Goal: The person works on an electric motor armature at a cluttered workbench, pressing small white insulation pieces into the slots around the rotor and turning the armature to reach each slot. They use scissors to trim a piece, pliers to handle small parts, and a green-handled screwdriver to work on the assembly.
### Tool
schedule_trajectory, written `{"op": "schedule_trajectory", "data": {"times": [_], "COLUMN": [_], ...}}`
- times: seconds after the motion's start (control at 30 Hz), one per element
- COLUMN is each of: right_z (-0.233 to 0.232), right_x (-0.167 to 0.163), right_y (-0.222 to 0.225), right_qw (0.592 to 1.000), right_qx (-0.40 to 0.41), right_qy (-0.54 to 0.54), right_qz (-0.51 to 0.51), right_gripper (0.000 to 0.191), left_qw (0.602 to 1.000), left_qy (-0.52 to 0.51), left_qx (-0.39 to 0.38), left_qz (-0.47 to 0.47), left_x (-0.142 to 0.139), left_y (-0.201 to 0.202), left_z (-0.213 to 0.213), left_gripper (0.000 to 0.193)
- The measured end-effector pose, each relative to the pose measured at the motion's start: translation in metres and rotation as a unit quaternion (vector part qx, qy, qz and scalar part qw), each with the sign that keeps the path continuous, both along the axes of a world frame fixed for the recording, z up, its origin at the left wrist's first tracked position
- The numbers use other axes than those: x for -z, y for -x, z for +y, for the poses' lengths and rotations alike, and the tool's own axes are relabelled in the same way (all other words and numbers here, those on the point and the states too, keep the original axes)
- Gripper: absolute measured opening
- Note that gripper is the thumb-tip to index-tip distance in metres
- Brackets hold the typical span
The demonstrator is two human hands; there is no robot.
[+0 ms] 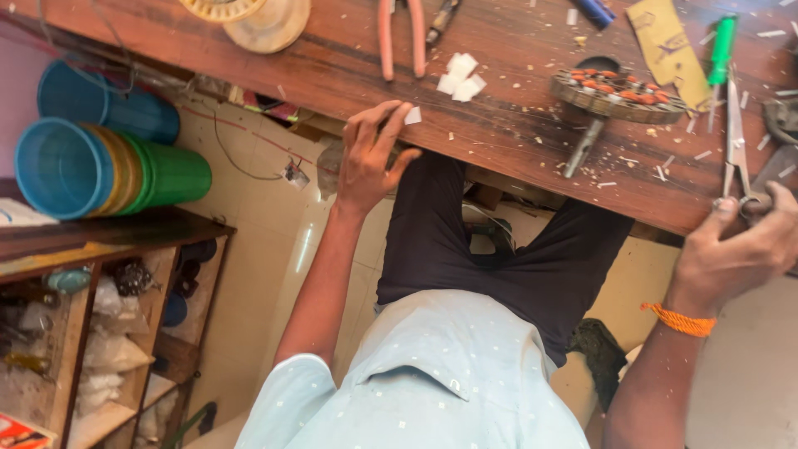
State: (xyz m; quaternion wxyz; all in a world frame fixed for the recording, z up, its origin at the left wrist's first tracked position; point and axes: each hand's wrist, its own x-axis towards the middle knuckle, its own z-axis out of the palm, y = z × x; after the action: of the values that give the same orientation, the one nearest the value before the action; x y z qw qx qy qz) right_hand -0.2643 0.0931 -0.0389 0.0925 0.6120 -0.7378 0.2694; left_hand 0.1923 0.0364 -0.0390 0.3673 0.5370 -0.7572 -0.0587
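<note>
Scissors (735, 141) lie on the wooden workbench (499, 125) at the right of the frame, long axis running nearly straight up and down the picture, blades pointing toward the top edge and handles toward the bottom, at the bench's near edge. The right hand (736, 249), with an orange thread band at the wrist, closes around the handle end; its thumb and fingers wrap the loops, though how firmly it grips is hard to judge from this angle. The left hand (370, 158) rests at the bench edge near the middle of the frame, fingers loosely spread, its fingertips touching a small white paper piece (413, 115). Just above lies a little heap of white pieces (460, 76). Right of them sits a round motor part with copper windings (619, 93), and a green-handled screwdriver (720, 58) lies beside the scissors. Pink-handled pliers (401, 37) sit at the top centre. Stacked plastic tumblers (108, 166) lie at the left.
</note>
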Motion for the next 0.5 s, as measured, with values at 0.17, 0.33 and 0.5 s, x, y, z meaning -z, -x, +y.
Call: {"op": "schedule_trajectory", "data": {"times": [0.17,0.33,0.5], "right_z": [0.017,0.040,0.054], "right_x": [-0.033,-0.058,-0.051], "right_y": [-0.015,-0.029,-0.020], "right_qw": [0.998,0.987,0.817], "right_qx": [-0.031,0.015,0.009], "right_qy": [-0.042,-0.120,-0.111], "right_qz": [-0.047,-0.110,-0.566], "right_gripper": [0.024,0.048,0.058], "left_qw": [0.997,0.965,0.836], "left_qy": [0.060,0.005,-0.144], "left_qx": [0.038,0.013,0.018], "left_qz": [0.019,0.263,0.529], "left_x": [0.005,0.001,-0.011], "left_y": [-0.010,0.015,0.060], "left_z": [-0.002,0.011,0.019], "left_gripper": [0.029,0.015,0.017]}}
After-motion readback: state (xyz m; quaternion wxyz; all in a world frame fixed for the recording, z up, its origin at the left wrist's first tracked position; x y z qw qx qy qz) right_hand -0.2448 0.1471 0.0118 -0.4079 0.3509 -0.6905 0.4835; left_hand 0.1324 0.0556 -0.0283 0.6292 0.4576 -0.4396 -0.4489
